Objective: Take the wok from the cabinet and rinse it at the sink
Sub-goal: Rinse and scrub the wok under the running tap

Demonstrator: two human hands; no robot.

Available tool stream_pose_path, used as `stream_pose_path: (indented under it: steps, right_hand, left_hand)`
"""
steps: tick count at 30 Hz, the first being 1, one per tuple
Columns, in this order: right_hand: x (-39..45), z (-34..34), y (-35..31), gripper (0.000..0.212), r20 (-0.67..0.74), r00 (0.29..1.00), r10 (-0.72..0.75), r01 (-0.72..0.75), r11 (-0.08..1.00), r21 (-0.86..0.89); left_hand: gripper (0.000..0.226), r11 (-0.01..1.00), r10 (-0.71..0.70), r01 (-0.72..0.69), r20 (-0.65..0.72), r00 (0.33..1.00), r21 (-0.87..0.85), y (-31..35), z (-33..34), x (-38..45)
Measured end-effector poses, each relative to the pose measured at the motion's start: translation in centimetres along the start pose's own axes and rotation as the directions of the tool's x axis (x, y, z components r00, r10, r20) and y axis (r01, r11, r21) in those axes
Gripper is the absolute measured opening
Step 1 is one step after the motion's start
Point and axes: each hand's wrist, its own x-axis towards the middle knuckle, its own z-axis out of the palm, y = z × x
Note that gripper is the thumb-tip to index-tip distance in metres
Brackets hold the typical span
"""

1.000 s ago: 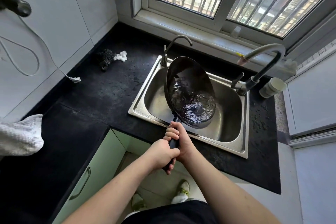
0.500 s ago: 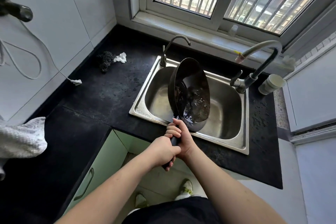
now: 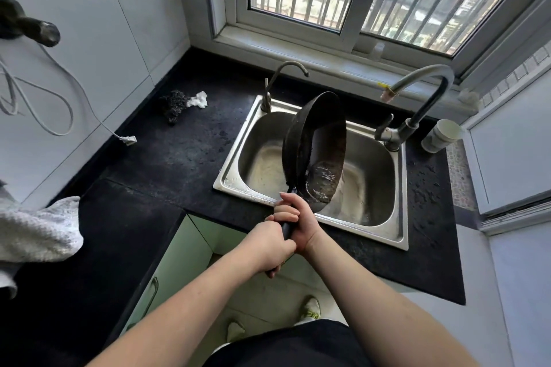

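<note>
A black wok (image 3: pixel 322 143) stands steeply tilted on edge over the steel sink (image 3: pixel 235 164), its open side facing right. Water pools in its lower part and spills toward the basin. Both hands hold its dark handle at the sink's front rim: my right hand (image 3: pixel 299 217) sits higher, close to the bowl, and my left hand (image 3: pixel 268 246) grips just below it. The large grey faucet (image 3: pixel 423 98) arches at the sink's back right; no stream shows from its spout.
A smaller tap (image 3: pixel 278 80) stands at the sink's back left. On the black counter (image 3: pixel 167 164) lie a dark scrubber (image 3: pixel 174 104) and a white plug on a cord (image 3: pixel 126 139). A white cup (image 3: pixel 441 135) stands right of the faucet, a towel (image 3: pixel 35 229) at far left.
The wok has tipped further onto its edge, turning its open side rightward. The water inside has sunk to the lower rim and now pours out. Both hands stay on the handle.
</note>
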Motion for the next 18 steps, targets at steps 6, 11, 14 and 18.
stream_pose_path:
  steps: [6, 11, 14, 18]
  right_hand:
    - [0.0, 0.4, -0.9, 0.033, -0.009, 1.0, 0.029, -0.03, 0.996, -0.084]
    - [0.1, 1.2, -1.8, 0.026, -0.182, 0.983, -0.003, -0.03, 0.983, -0.179]
    - [0.4, 1.8, -2.5, 0.027, -0.347, 0.938, -0.008, -0.098, 0.954, -0.285]
    - [0.9, 1.7, -2.3, 0.034, -0.493, 0.868, -0.055, -0.193, 0.878, -0.438]
  left_hand:
    - [0.019, 0.978, 0.064, -0.043, -0.101, 0.993, 0.206, 0.6, -0.3, -0.5]
    - [0.029, 0.969, 0.068, -0.018, -0.192, 0.979, 0.247, 0.0, 0.0, 0.4]
    - [0.026, 0.973, 0.066, -0.011, -0.232, 0.97, 0.23, -0.5, 1.2, 1.2]
    - [0.027, 0.973, 0.023, 0.042, -0.276, 0.961, 0.225, -1.6, 3.2, 1.7]
